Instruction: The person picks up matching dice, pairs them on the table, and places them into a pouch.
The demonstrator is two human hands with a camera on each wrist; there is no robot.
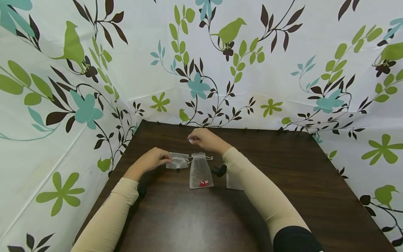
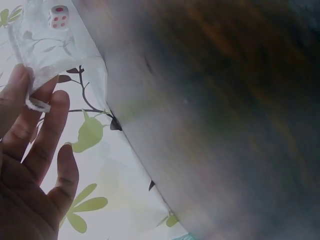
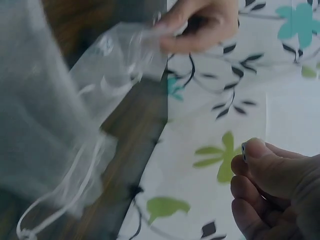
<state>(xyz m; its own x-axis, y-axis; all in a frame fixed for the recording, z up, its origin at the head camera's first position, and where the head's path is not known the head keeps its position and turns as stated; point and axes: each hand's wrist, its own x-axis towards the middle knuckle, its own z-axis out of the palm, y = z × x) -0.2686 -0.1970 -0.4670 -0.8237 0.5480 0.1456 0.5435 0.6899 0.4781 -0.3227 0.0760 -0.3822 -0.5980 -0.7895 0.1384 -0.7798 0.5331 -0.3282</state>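
My left hand (image 1: 151,160) pinches the edge of a small sheer drawstring pouch (image 1: 184,156) between thumb and fingers. A white die (image 2: 58,19) with red pips shows in that pouch in the left wrist view. Higher up and to the right, my right hand (image 1: 206,140) pinches a small white die (image 1: 191,140) with dark blue pips between thumb and fingertip. Below it lies a second sheer pouch (image 1: 199,168), its drawstring end toward the far side. Red dice (image 1: 204,183) show through its near end.
A third sheer pouch (image 1: 233,181) lies on the dark wooden table (image 1: 189,217), partly hidden under my right forearm. A white curtain (image 1: 141,52) printed with leaves and birds stands behind the table and along its sides.
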